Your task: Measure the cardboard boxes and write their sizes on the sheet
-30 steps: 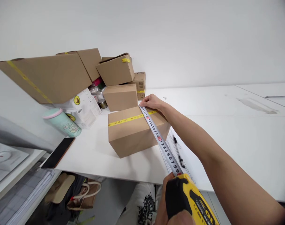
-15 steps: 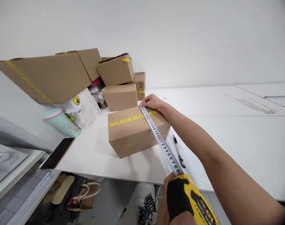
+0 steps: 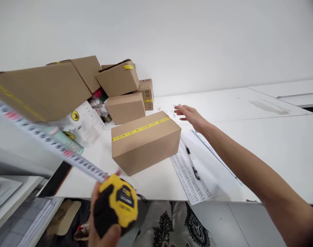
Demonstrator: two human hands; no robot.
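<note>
From my remote seat, I count the tape measure (image 3: pixel 123 200) as the likeliest source of trouble: its long blade (image 3: pixel 87 164) sticks out to the left with nothing visibly supporting it, so a quick turn of the wrist could make it buckle or whip into the mint cup (image 3: pixel 66 140). If the lock isn't set, which I can't tell, it could also snap back on the fingers near the case. My left hand (image 3: pixel 105 238) is wrapped around that case, in front of the counter (image 3: pixel 156 185)'s near edge. My right hand (image 3: pixel 189 115) holds nothing, its fingers loosely parted, out beyond the right end of the carton (image 3: pixel 146 132); a careless sweep of that forearm could drag the printed sheets (image 3: pixel 203 185) or roll the pen (image 3: pixel 192 163) lying on them. The case is chunky, yellow and black; the blade is pale with dark numerals and red patches, though it's probably too blurred to read reliably. The carton sits flat on the counter, just beside the sheets, plain brown and square-edged, with a yellow printed strip running lengthwise along its top.
</note>
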